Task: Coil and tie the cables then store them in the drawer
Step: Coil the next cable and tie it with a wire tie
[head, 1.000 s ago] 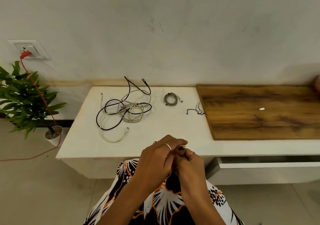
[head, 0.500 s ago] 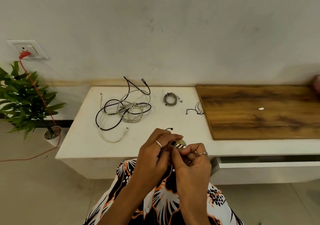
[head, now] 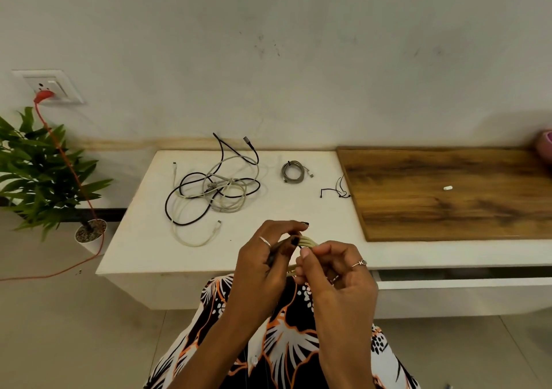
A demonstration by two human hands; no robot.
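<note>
Both hands hold a small coiled beige cable [head: 307, 241] above the front edge of the white bench [head: 143, 239]. My left hand [head: 265, 257] grips the coil from the left, thumb on top. My right hand [head: 334, 272] pinches it from the right, possibly with a thin black tie. A tangle of black, grey and white cables [head: 215, 188] lies on the bench's far left. A tied grey coil [head: 294, 172] rests behind my hands. Thin black ties [head: 337, 190] lie by the wooden board. The drawer [head: 466, 282] under the bench at right stands slightly open.
A wooden board [head: 448, 191] covers the bench's right half, with a small white piece [head: 447, 188] on it. A potted plant [head: 44, 173] stands on the floor at left, and a red cord [head: 64, 161] runs from the wall socket [head: 50, 86] down to the floor.
My hands have risen a little and spread apart, so the beige coil now shows between them. The cables on the bench have not moved.
</note>
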